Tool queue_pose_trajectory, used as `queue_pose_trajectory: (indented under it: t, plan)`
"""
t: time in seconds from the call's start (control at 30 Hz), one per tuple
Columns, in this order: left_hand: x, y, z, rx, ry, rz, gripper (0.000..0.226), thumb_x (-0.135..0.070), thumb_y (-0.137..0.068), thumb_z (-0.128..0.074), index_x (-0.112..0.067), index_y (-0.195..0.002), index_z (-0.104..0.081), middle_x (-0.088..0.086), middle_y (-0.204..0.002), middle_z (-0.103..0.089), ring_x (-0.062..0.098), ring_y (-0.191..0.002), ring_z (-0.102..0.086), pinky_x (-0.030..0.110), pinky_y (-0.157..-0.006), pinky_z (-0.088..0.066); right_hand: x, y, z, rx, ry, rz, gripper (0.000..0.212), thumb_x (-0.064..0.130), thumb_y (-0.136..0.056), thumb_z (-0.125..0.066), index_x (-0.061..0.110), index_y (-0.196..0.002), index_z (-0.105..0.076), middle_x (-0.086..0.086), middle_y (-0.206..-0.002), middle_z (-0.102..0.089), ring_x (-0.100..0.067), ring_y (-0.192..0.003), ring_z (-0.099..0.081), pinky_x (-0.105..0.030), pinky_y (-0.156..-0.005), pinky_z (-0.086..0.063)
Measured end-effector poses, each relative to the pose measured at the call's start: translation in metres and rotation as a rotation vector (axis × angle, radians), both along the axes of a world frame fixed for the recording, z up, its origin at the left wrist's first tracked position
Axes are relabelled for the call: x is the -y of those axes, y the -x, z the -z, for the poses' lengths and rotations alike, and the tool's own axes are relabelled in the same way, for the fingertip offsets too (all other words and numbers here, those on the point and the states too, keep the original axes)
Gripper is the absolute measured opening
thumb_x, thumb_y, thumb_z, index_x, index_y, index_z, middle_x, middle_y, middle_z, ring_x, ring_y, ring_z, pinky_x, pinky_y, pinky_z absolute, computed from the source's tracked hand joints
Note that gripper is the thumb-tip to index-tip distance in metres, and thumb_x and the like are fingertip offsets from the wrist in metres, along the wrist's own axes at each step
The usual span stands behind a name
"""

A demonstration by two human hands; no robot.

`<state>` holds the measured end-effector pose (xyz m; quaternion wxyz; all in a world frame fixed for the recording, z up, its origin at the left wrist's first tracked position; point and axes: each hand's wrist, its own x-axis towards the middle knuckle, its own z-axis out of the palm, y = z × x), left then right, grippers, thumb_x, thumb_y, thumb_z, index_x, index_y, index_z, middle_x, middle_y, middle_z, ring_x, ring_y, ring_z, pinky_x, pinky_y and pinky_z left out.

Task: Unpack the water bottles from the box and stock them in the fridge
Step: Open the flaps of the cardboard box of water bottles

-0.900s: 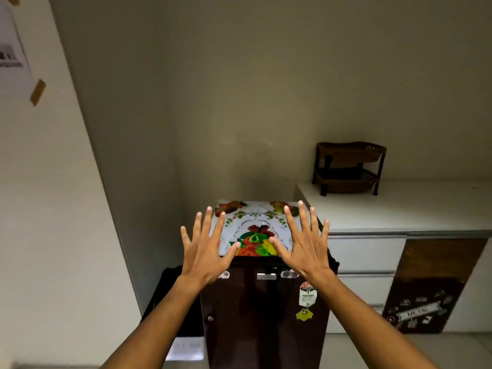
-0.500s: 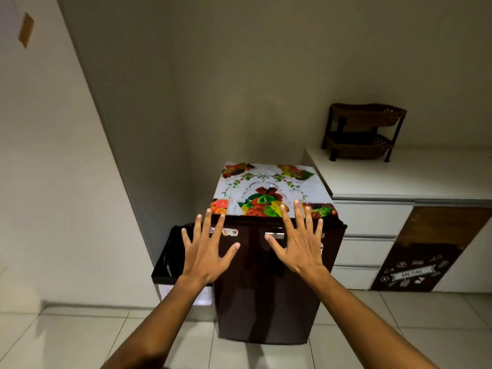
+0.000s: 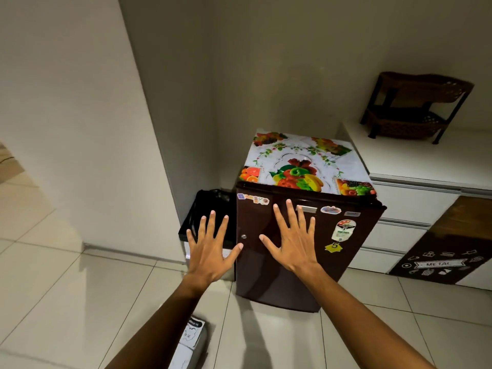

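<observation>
Both hands empty: left hand [image 3: 209,250] and right hand [image 3: 294,239] held out palm-down, fingers straight and spread wide, gripping nothing. Whether the right palm touches the door or hovers before it: cannot tell.

Floor [image 3: 66,294]: large pale glossy tiles, thin grout lines, hand shadows on it.
Counter [image 3: 426,158]: flat white top, white drawer fronts below, right end cut off by the frame. A dark panel [image 3: 439,251] with chalk-style drawings and the word "METAL" leans or is fixed at its lower right; which, unclear.
Fridge [image 3: 287,283]: small boxy unit, glossy dark maroon door shut, several stickers near the top edge and right side, print too small to read apart from a "5". Top covered by a white mat [image 3: 306,158] printed with fruit.
Rack [image 3: 415,107]: two-tier, brown woven baskets in a black frame, on the counter.
Bin [image 3: 210,209]: black liner, left of the fridge, lower part hidden by the left hand.
Box [image 3: 190,342]: white carton with black print on the floor under the left forearm, mostly hidden and cut off; no bottles visible.
</observation>
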<state>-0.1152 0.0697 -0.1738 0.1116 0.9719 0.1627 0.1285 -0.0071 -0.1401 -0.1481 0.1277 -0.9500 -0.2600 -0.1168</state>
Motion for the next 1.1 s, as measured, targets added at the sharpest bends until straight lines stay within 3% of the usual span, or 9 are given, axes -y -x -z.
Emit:
queue_pose_trajectory:
  t: [0.2, 0.37, 0.57, 0.73, 0.87, 1.03, 1.1]
  plan:
    - [-0.027, 0.042, 0.027, -0.072, 0.035, -0.069, 0.086, -0.079, -0.084, -0.025, -0.037, -0.155, 0.001, -0.001, -0.162, 0.016, 0.026, -0.151, 0.009, 0.064, -0.114, -0.002, -0.045, 0.03, 0.027, -0.052, 0.064, -0.113, 0.087, 0.079, -0.084, -0.03, 0.038, -0.155, 0.0, -0.003, -0.165, 0.006, -0.033, -0.151, 0.001, -0.065, -0.116, -0.009]
    - [-0.047, 0.084, 0.041, -0.05, 0.03, -0.144, 0.083, -0.072, -0.086, -0.037, -0.029, -0.155, -0.021, 0.008, -0.163, -0.009, 0.031, -0.15, -0.009, 0.067, -0.11, -0.016, -0.082, 0.059, 0.043, -0.084, 0.108, -0.213, 0.087, 0.081, -0.084, -0.024, 0.037, -0.155, 0.002, -0.004, -0.164, 0.007, -0.033, -0.151, 0.001, -0.063, -0.115, -0.006]
    - [-0.059, 0.129, 0.064, -0.154, 0.108, -0.29, 0.085, -0.08, -0.084, -0.017, -0.037, -0.155, 0.001, 0.0, -0.163, 0.013, 0.025, -0.151, 0.01, 0.064, -0.114, -0.002, -0.114, 0.094, 0.063, -0.131, 0.127, -0.344, 0.086, 0.081, -0.084, -0.024, 0.04, -0.154, 0.006, -0.001, -0.164, 0.011, -0.03, -0.151, 0.005, -0.061, -0.117, -0.003]
    - [-0.05, 0.161, 0.076, -0.191, 0.153, -0.394, 0.086, -0.082, -0.083, -0.013, -0.037, -0.155, 0.002, 0.0, -0.163, 0.015, 0.025, -0.15, 0.014, 0.063, -0.116, 0.002, -0.126, 0.118, 0.072, -0.125, 0.16, -0.456, 0.086, 0.082, -0.085, -0.024, 0.04, -0.153, 0.007, -0.003, -0.164, 0.009, -0.031, -0.151, 0.003, -0.059, -0.116, 0.0]
    - [-0.031, 0.178, 0.08, -0.186, 0.17, -0.462, 0.086, -0.083, -0.082, -0.012, -0.038, -0.154, 0.003, 0.0, -0.163, 0.014, 0.025, -0.15, 0.012, 0.064, -0.116, 0.001, -0.124, 0.131, 0.073, -0.131, 0.188, -0.512, 0.089, 0.085, -0.083, -0.015, 0.036, -0.155, 0.0, -0.005, -0.164, 0.007, -0.034, -0.151, 0.001, -0.063, -0.117, -0.007]
    - [0.006, 0.195, 0.079, -0.169, 0.176, -0.592, 0.085, -0.083, -0.083, -0.014, -0.038, -0.154, 0.001, -0.001, -0.163, 0.015, 0.025, -0.15, 0.013, 0.064, -0.115, 0.002, -0.108, 0.138, 0.075, -0.122, 0.17, -0.66, 0.09, 0.081, -0.083, -0.03, 0.031, -0.156, -0.011, -0.01, -0.164, -0.007, -0.038, -0.149, -0.01, -0.066, -0.113, -0.016]
    - [0.027, 0.203, 0.079, -0.16, 0.181, -0.65, 0.084, -0.082, -0.084, -0.017, -0.038, -0.154, 0.0, -0.001, -0.162, 0.015, 0.024, -0.15, 0.013, 0.064, -0.115, 0.002, -0.098, 0.139, 0.078, -0.102, 0.167, -0.72, 0.09, 0.081, -0.084, -0.026, 0.03, -0.156, -0.012, -0.011, -0.163, -0.01, -0.038, -0.148, -0.015, -0.065, -0.112, -0.019]
